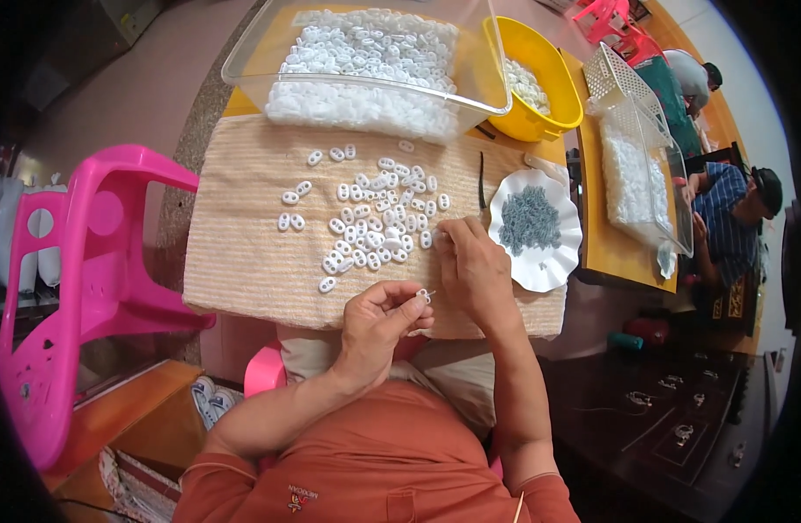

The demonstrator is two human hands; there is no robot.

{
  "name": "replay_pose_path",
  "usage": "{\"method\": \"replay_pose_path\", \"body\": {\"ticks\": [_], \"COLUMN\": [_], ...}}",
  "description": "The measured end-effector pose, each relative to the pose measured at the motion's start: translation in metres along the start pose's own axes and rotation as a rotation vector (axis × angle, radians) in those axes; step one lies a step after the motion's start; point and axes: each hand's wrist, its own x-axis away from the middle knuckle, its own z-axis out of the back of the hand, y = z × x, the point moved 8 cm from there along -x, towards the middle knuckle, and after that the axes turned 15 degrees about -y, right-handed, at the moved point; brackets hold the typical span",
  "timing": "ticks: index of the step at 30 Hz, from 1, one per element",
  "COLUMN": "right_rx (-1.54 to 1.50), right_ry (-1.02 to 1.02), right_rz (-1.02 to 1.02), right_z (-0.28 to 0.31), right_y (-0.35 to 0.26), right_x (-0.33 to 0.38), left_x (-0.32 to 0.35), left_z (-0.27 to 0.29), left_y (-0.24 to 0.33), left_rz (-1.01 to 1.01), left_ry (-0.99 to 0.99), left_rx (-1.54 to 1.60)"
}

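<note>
— What's in the hands?

— The left hand (376, 324) pinches one small white oval piece (424, 295) between thumb and fingertips, just above the near edge of the cream towel (243, 253). The right hand (472, 266) is curled beside it, fingertips down on the towel at the edge of the loose white pieces (374, 218); whether it grips anything I cannot tell.

— And around that?

— A white scalloped dish (553, 266) of small grey parts (529, 218) sits just right of the right hand. Farther back on the table (627, 253) stand a clear tub (243, 61) heaped with white pieces and a yellow bowl (548, 61) holding more.

— How far along?

— Early, I'd judge (a few dozen pieces lie on the towel, and the tub is far fuller). No finished pile is distinguishable.
</note>
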Motion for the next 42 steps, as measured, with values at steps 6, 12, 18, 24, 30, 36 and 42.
{"method": "replay_pose_path", "body": {"ticks": [6,12,18,24,30,36,42], "right_rx": [-0.172,-0.527,-0.596,-0.607,-0.615,-0.761,-0.952], "right_ry": [0.003,-0.128,-0.217,-0.230,-0.232,-0.230,-0.238], "right_rz": [0.075,0.034,0.212,0.226,0.283,0.228,0.069], "right_z": [-0.002,-0.004,-0.006,-0.009,-0.013,-0.018,-0.026], "right_y": [0.007,0.023,0.006,0.001,0.003,0.017,0.034], "right_x": [0.006,0.022,0.038,0.037,0.039,0.045,0.051], "left_x": [-0.001,0.000,0.000,0.000,0.000,-0.001,0.000], "left_z": [0.000,0.002,0.002,0.002,0.001,0.001,0.004], "left_y": [-0.001,-0.001,-0.003,-0.004,-0.004,-0.006,-0.007], "left_rz": [0.008,0.011,0.022,0.011,0.002,-0.001,-0.006], "left_ry": [0.002,0.003,0.002,-0.006,-0.004,-0.012,-0.009], "left_rx": [-0.010,-0.021,-0.033,-0.051,-0.062,-0.039,-0.019]}}
